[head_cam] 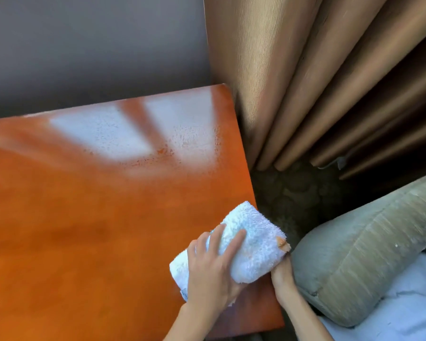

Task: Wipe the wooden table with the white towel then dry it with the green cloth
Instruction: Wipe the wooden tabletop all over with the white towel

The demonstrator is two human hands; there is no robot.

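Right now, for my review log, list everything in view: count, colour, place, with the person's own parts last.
wooden table: one, glossy orange-brown, fills the left and centre; pale window glare and droplets near its far edge.
white towel: one, white, folded, at the table's near right edge.
wall: one, grey, behind the table.
curtain: one, tan, pleated, upper right.
carpet: dark, patterned, between table and curtain.
cushion: one, olive-beige, lower right.
white fabric: under the cushion, bottom right.
left hand: on top of the towel, fingers spread over it.
right hand: under the towel's right end, mostly hidden.
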